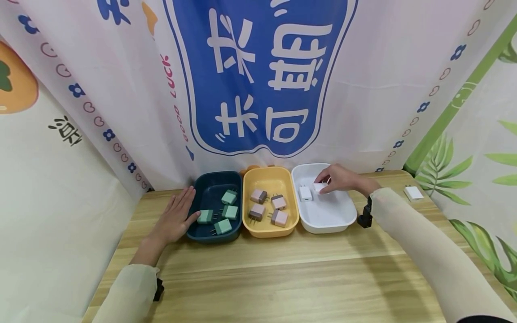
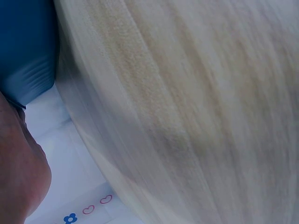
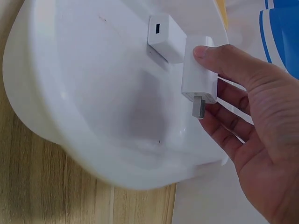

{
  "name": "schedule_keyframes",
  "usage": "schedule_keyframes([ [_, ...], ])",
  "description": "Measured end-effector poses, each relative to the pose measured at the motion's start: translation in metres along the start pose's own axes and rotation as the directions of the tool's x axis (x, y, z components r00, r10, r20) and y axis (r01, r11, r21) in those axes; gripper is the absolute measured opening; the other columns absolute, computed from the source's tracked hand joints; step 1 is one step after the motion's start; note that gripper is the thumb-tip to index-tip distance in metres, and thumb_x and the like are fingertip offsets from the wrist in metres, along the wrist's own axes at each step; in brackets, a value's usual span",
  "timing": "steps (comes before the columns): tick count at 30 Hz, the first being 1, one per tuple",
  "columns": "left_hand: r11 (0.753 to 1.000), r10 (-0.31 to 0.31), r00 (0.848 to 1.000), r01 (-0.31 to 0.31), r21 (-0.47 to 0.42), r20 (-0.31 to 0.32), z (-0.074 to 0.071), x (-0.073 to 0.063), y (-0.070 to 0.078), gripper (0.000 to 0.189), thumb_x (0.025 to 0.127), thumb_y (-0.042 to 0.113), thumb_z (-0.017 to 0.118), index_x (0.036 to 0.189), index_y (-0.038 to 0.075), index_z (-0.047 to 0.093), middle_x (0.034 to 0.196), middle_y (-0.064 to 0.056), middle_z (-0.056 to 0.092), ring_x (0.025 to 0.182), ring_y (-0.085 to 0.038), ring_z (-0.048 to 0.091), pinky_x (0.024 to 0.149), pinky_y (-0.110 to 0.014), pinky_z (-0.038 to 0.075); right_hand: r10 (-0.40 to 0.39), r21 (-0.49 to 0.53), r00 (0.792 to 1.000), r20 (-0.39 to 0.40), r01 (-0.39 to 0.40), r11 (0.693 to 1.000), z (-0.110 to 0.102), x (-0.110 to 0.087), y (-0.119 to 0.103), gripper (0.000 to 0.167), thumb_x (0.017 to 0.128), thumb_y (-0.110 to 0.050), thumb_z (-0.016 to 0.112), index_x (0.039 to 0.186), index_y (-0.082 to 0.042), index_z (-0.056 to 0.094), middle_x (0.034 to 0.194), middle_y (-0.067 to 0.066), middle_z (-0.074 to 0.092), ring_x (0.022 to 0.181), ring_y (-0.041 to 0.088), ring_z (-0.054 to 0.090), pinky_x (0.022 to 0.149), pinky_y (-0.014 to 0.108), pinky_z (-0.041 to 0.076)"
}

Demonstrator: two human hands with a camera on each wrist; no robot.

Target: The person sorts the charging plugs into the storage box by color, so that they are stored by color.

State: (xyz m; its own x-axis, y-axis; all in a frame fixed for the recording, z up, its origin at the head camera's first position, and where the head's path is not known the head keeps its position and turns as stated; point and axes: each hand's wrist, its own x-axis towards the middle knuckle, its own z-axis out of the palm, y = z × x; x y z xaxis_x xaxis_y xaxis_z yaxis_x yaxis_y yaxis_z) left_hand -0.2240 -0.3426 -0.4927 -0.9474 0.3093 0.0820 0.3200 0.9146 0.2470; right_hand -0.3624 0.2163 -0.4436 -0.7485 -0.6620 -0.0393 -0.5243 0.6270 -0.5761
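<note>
My right hand [image 1: 340, 178] pinches a white charger [image 3: 198, 70] between thumb and fingers, over the white bin [image 1: 333, 222]. Its metal prongs stick out to one side. Another white charger [image 1: 305, 193] lies in that bin, beside the held one. At the far left, my left hand [image 1: 173, 220] has its fingers straight along the left rim of the dark blue bin [image 1: 214, 239]. Several green chargers [image 1: 229, 197] lie in this bin, one close to the left thumb. In the left wrist view just part of the hand [image 2: 23, 163] shows.
Between the two bins stands a yellow bin [image 1: 269, 233] with several pink-and-brown chargers [image 1: 278, 202]. One white charger [image 1: 414, 193] lies on the wooden table [image 1: 282, 278] at the right. A printed curtain [image 1: 363, 89] hangs right behind the bins.
</note>
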Motion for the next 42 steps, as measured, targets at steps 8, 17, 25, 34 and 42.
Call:
schedule_keyframes([
  [8, 1.000, -0.003, 1.000, 0.003, 0.009, 0.011, 0.000, 0.000, -0.001, 0.079, 0.114, 0.048, 0.039, 0.170, 0.002, 0.010, 0.178, -0.017, 0.004, 0.165, -0.035, -0.002, 0.130, -0.064, 0.003, -0.002, -0.056, 0.999, 0.038, 0.004, 0.998, 0.004, 0.008, 0.001, 0.031, 0.084, -0.012, 0.091, 0.111, -0.001, 0.081, 0.103, 0.008, 0.079, 0.092, 0.023, 0.069, 0.082, 0.034, 0.059],
  [17, 1.000, -0.012, 1.000, 0.011, 0.021, 0.024, -0.002, 0.002, -0.001, 0.079, 0.114, 0.048, 0.039, 0.170, 0.002, 0.008, 0.178, -0.019, 0.005, 0.165, -0.034, -0.004, 0.130, -0.063, 0.002, 0.031, -0.080, 0.996, 0.089, -0.024, 0.996, 0.008, 0.015, -0.001, 0.030, 0.084, -0.009, 0.090, 0.111, -0.001, 0.081, 0.101, 0.007, 0.080, 0.090, 0.020, 0.069, 0.083, 0.035, 0.060],
  [25, 1.000, -0.011, 0.999, 0.010, 0.025, 0.030, -0.002, 0.002, -0.001, 0.079, 0.114, 0.049, 0.038, 0.170, 0.002, 0.008, 0.178, -0.017, 0.002, 0.165, -0.035, -0.003, 0.130, -0.065, 0.003, 0.084, -0.085, 0.990, 0.116, -0.074, 0.994, 0.013, 0.017, 0.000, 0.028, 0.085, -0.009, 0.089, 0.111, -0.002, 0.081, 0.098, 0.004, 0.079, 0.087, 0.015, 0.066, 0.082, 0.031, 0.058],
  [34, 1.000, 0.003, 1.000, -0.003, 0.003, 0.002, 0.000, 0.000, 0.000, 0.080, 0.113, 0.051, 0.038, 0.169, 0.001, 0.011, 0.178, -0.019, 0.006, 0.165, -0.035, -0.002, 0.130, -0.065, 0.004, 0.096, -0.048, 0.990, 0.107, -0.091, 0.995, 0.008, 0.015, -0.007, 0.026, 0.087, -0.009, 0.087, 0.110, 0.000, 0.079, 0.101, 0.010, 0.078, 0.089, 0.018, 0.067, 0.077, 0.028, 0.058],
  [42, 1.000, -0.005, 1.000, 0.005, 0.014, 0.009, 0.000, 0.000, 0.001, 0.079, 0.114, 0.049, 0.038, 0.170, 0.002, 0.008, 0.178, -0.018, 0.003, 0.165, -0.036, -0.002, 0.130, -0.064, 0.002, 0.015, -0.051, 0.999, 0.050, -0.012, 0.999, 0.000, 0.006, -0.009, 0.033, 0.087, -0.012, 0.088, 0.114, 0.003, 0.078, 0.109, 0.016, 0.078, 0.098, 0.025, 0.073, 0.090, 0.043, 0.062],
])
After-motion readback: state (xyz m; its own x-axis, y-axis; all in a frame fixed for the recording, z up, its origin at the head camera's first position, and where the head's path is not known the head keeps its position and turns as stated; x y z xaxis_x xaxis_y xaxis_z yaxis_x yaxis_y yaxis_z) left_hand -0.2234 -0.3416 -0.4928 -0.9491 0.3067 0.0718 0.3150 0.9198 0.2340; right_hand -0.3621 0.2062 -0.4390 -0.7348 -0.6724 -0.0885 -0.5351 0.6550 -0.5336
